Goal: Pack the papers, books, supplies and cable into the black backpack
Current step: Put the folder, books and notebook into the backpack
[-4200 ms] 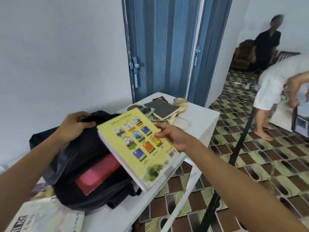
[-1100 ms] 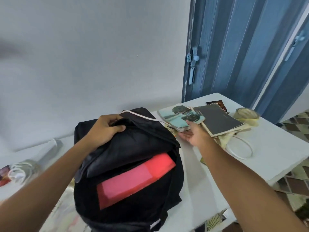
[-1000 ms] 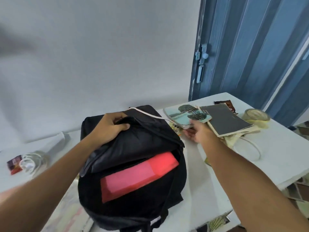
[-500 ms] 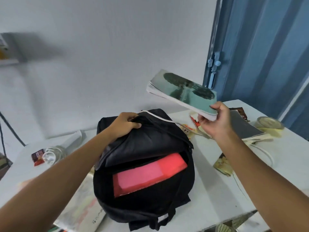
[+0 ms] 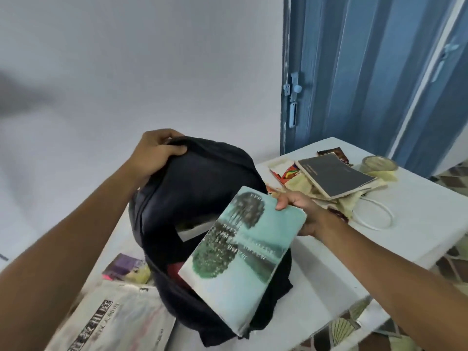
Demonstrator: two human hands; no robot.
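The black backpack (image 5: 202,188) stands open on the white table (image 5: 417,239). My left hand (image 5: 154,153) grips its top flap and holds the mouth open. My right hand (image 5: 301,211) grips the far edge of a pale teal book with trees on its cover (image 5: 243,249), tilted over the opening, lower end toward me. A sliver of a red book (image 5: 174,271) shows inside the bag. A dark grey notebook (image 5: 334,176) lies on a pile of papers at the right, with a white cable loop (image 5: 374,219) beside it.
A tape roll (image 5: 378,165) and a brown packet (image 5: 331,152) sit at the table's far right. A newspaper (image 5: 114,320) and a purple booklet (image 5: 124,267) lie left of the bag. Blue folding door (image 5: 367,72) behind; table edge and patterned floor at right.
My right hand lifted the teal book off the pile, then brought it down and toward me over the bag's opening. My left hand kept its hold on the flap.
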